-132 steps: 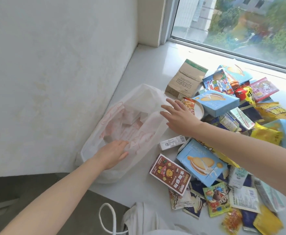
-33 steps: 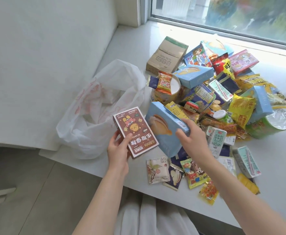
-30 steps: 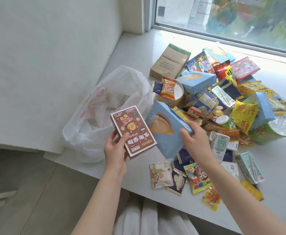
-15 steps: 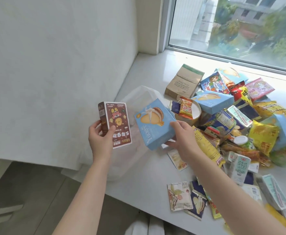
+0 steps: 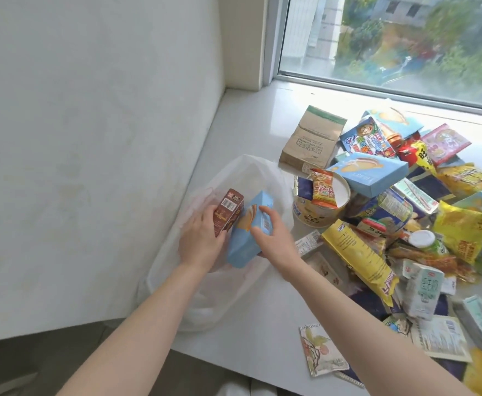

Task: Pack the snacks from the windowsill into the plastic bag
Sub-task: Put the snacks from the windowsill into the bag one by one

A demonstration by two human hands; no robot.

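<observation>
A thin white plastic bag [image 5: 245, 178] lies open on the white windowsill [image 5: 248, 118] beside the left wall. My left hand [image 5: 199, 241] grips a brown snack box [image 5: 228, 211] over the bag's mouth. Right beside it, my right hand [image 5: 271, 238] holds a light blue biscuit box [image 5: 248, 238], tilted down into the bag. The two boxes touch. A heap of snacks covers the sill to the right, among them another blue box [image 5: 368, 172] and a round tub [image 5: 319, 207].
A brown paper pouch [image 5: 311, 138] lies behind the bag. Yellow packets [image 5: 359, 252], small drink cartons [image 5: 422, 287] and flat sachets [image 5: 319, 352] reach the sill's near edge. The window [image 5: 391, 38] runs along the back. The floor lies below at the left.
Both hands have moved down and forward from in front of the wall, carrying the brown box and the blue box together over the bag's mouth. The boxes now tilt downward.
</observation>
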